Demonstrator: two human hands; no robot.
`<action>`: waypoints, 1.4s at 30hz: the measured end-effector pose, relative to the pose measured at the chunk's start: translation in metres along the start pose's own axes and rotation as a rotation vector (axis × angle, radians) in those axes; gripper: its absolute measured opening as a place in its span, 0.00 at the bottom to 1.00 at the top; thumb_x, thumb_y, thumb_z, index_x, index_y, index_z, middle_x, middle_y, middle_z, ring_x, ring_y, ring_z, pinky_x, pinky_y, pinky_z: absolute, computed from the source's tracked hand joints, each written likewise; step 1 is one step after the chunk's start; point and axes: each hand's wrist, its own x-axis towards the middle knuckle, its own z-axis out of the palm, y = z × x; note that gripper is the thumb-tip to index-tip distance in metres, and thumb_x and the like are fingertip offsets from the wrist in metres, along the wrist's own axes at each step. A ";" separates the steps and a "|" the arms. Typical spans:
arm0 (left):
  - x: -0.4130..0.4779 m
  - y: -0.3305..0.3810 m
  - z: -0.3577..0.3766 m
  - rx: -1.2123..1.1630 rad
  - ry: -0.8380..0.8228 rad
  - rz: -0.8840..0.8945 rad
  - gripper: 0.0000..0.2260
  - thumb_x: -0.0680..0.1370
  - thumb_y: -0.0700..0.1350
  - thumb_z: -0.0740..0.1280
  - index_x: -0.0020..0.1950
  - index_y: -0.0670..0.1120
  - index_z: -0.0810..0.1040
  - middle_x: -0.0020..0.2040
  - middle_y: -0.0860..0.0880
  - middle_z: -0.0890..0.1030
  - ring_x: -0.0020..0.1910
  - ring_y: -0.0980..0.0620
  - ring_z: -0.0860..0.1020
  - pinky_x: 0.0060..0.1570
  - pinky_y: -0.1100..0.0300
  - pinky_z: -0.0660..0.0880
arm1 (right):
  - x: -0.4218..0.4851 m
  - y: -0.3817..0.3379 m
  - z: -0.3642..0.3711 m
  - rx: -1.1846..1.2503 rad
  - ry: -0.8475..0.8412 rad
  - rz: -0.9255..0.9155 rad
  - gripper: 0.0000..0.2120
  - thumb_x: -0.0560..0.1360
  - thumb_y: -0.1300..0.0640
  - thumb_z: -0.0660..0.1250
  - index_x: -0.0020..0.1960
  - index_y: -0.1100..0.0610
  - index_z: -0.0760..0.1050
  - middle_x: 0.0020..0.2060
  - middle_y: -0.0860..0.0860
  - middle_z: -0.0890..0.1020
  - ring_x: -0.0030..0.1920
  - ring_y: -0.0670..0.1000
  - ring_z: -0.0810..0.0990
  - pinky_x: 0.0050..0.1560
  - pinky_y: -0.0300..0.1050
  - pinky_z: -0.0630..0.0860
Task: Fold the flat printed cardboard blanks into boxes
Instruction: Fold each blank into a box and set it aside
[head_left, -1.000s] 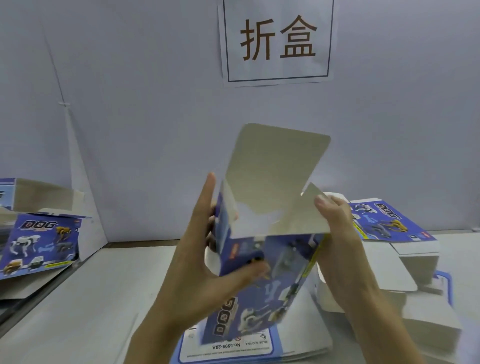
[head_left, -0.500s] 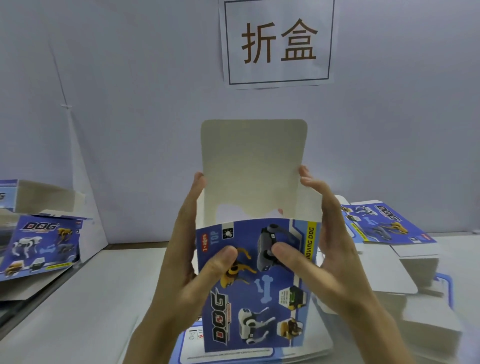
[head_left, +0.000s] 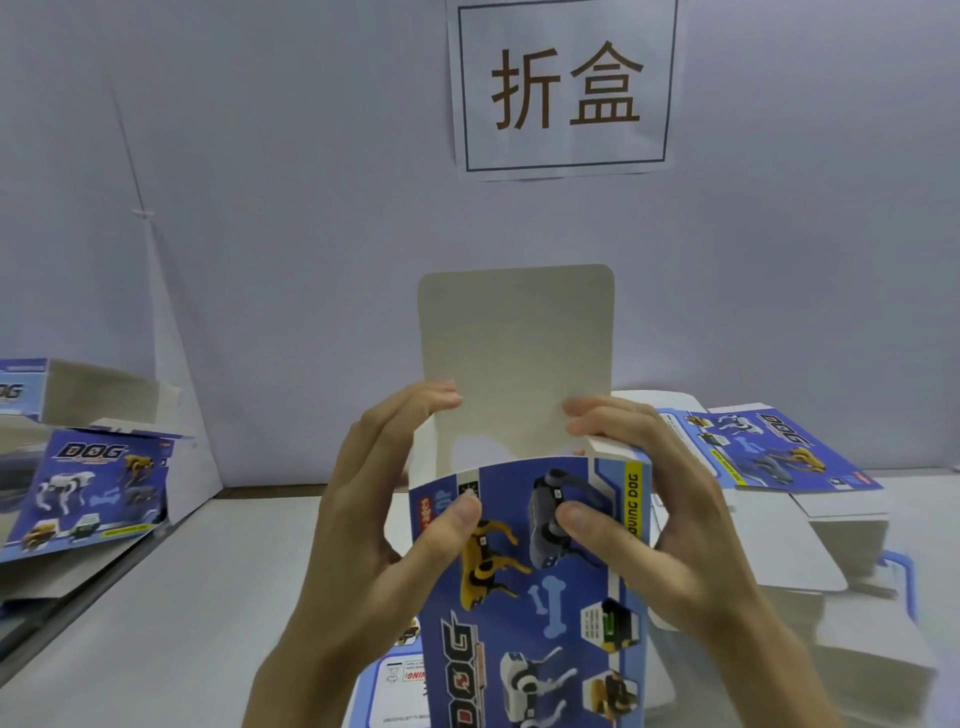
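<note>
Holding position at the centre of the view, the blue printed cardboard box (head_left: 535, 587) stands upright in the air above the white table (head_left: 171, 613), gripped from both sides. Its long axis runs vertically. The printed front panel faces the camera; the word DOG on it reads sideways, running along the long axis near the lower edge of the view. The open end points upward.

The plain grey top flap (head_left: 517, 358) rises straight up from the rear wall of the box, unfolded, with rounded upper corners. Its unprinted inner side faces the camera.

The left hand (head_left: 374, 525) grasps the left side of the box: the thumb presses on the front panel, and the fingertips (head_left: 441, 397) curl over the left edge of the top flap near its base. The right hand (head_left: 660, 525) grasps the right side in mirror fashion: the thumb lies on the front panel over the grey dog picture, and the fingers reach the right edge of the flap near its base.

A flat printed blank (head_left: 397, 680) lies on the table directly below the held box, largely hidden by it. A stack of flat printed blanks (head_left: 769, 457) lies on the table to the right, print side up on top. At the far left, a finished blue box (head_left: 88, 493) leans, tilted. A white paper sign with two dark characters (head_left: 563, 85) is fixed to the grey wall (head_left: 291, 218) behind.
</note>
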 end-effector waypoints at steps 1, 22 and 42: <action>0.001 0.001 -0.001 -0.002 0.004 0.005 0.19 0.75 0.58 0.64 0.66 0.59 0.69 0.66 0.62 0.71 0.68 0.51 0.70 0.52 0.67 0.75 | 0.000 -0.001 0.001 0.016 0.004 -0.005 0.18 0.70 0.49 0.69 0.59 0.48 0.73 0.61 0.41 0.76 0.61 0.41 0.76 0.47 0.35 0.77; 0.000 0.006 0.004 -0.248 -0.050 -0.058 0.11 0.72 0.53 0.69 0.53 0.59 0.73 0.57 0.58 0.77 0.55 0.49 0.80 0.43 0.65 0.77 | 0.003 -0.019 -0.009 0.176 0.026 0.046 0.12 0.69 0.51 0.66 0.53 0.46 0.77 0.55 0.46 0.80 0.58 0.50 0.79 0.49 0.44 0.78; -0.002 -0.004 0.007 -0.344 -0.054 -0.148 0.05 0.72 0.53 0.68 0.47 0.56 0.76 0.52 0.55 0.79 0.49 0.47 0.81 0.40 0.54 0.79 | 0.003 -0.014 -0.003 0.061 0.002 0.178 0.13 0.68 0.42 0.65 0.48 0.47 0.73 0.42 0.46 0.79 0.40 0.47 0.81 0.36 0.35 0.75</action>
